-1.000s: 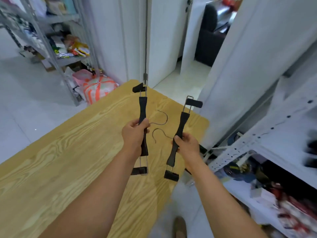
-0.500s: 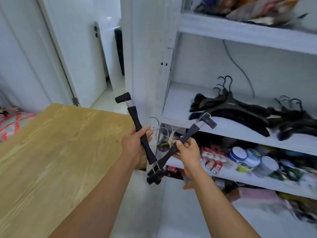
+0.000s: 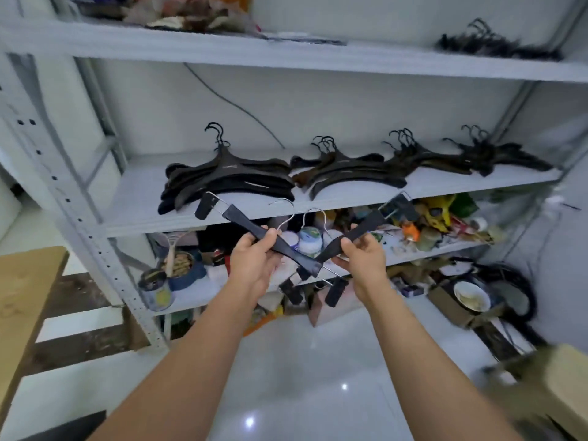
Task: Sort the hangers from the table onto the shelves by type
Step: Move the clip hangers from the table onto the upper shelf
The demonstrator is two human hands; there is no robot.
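My left hand [image 3: 254, 262] grips a black clip hanger [image 3: 241, 222] with a silver hook, tilted up to the left. My right hand [image 3: 362, 259] grips a second black clip hanger [image 3: 370, 222], tilted up to the right. Their lower ends cross between my hands, forming a V in front of the white shelf unit. On the middle shelf [image 3: 133, 198] lie several piles of black coat hangers [image 3: 229, 178], side by side. Another dark pile of hangers [image 3: 490, 46] lies on the top shelf at the right.
The lower shelf behind my hands is crowded with jars [image 3: 308, 238], tins [image 3: 156, 289] and small clutter. A corner of the wooden table [image 3: 22, 288] shows at the left edge. A cardboard box [image 3: 547, 383] sits at the lower right, a bowl [image 3: 471, 300] and cables on the floor.
The view has swung from the table to face the shelves head-on. Both hands have carried the clip hangers up in front of the middle and lower shelves, spread wider apart.
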